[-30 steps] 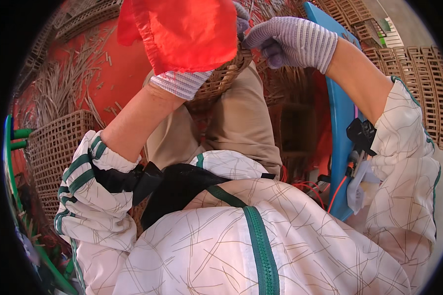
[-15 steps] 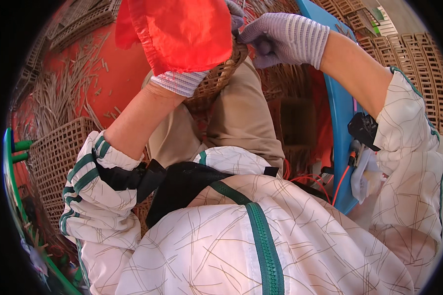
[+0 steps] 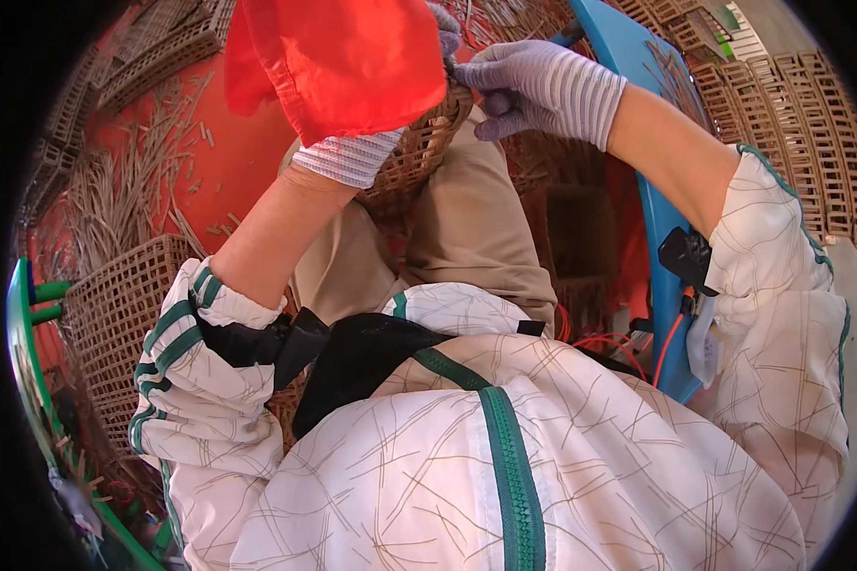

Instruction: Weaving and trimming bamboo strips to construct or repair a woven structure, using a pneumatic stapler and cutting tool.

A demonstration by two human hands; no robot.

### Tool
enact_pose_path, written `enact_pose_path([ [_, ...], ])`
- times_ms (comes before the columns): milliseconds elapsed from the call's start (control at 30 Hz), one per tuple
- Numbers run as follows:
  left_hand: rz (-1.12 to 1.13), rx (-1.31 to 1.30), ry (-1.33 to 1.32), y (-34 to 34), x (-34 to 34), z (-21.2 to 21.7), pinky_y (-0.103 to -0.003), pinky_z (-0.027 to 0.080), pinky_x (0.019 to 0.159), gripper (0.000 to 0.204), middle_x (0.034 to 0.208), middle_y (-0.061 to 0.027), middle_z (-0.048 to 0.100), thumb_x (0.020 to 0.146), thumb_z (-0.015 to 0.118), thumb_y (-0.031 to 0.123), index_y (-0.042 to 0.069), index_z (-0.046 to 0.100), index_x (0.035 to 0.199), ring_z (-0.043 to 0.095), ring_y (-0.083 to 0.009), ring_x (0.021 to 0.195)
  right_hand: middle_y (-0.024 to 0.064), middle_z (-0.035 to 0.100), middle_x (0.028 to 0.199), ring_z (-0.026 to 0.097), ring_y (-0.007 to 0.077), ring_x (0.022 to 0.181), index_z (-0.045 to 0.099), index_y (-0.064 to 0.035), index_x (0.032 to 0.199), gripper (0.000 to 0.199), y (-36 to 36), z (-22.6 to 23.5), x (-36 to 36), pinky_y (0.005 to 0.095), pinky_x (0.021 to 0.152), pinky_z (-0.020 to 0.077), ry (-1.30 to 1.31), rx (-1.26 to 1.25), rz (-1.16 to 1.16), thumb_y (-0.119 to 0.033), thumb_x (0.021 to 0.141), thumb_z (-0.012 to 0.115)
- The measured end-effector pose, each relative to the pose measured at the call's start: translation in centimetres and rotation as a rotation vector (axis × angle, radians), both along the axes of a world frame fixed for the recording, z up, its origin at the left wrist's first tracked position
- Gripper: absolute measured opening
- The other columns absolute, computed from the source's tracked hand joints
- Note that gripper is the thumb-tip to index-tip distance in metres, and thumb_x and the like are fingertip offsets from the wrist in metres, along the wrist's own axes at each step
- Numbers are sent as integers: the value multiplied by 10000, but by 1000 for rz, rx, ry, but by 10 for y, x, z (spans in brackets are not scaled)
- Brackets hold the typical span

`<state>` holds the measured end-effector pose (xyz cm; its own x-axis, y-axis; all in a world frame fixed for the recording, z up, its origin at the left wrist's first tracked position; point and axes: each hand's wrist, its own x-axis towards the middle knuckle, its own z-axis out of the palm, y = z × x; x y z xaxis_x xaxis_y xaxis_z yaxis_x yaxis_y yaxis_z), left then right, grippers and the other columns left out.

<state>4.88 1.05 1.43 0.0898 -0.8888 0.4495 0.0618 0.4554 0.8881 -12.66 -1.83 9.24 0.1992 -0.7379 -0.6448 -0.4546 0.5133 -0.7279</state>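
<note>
Woven brown basket (image 3: pixel 419 157) is pinched at its rim by the gloved right hand (image 3: pixel 543 90); left hand's grip hidden under red cloth (image 3: pixel 343 57).

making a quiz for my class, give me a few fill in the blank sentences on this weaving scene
1. The right hand wears a striped glove of a pale ____ colour.
2. The fingers of that hand pinch the rim of a woven ____ resting on the person's lap.
3. The left hand is hidden behind a bright ____ cloth.
4. The zip down the white jacket is ____.

Missing words: purple; basket; red; green
</note>
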Motion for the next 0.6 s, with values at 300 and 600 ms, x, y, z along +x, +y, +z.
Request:
enact_pose_path([
  [300, -174, -88, 9, -1, 7, -10, -272, 522, 876, 258, 1077, -62, 641, 1008, 614, 66, 44, 536, 1253, 628, -146, 1009, 23, 598, 813, 648, 116, 704, 636, -12, 1126, 313, 23, -21, -15, 322, 654, 642, -228, -255, 17, -279, 975, 701],
  [600, -82, -3, 88, 10, -2, 10, -261, 530, 761, 118, 886, -7, 680, 964, 699, 137, 46, 683, 1039, 637, -113, 815, 31, 619, 875, 656, 110, 746, 663, 7, 1198, 321, 25, -14, -17, 306, 661, 639, -181, -219, 67, -216, 969, 692],
])
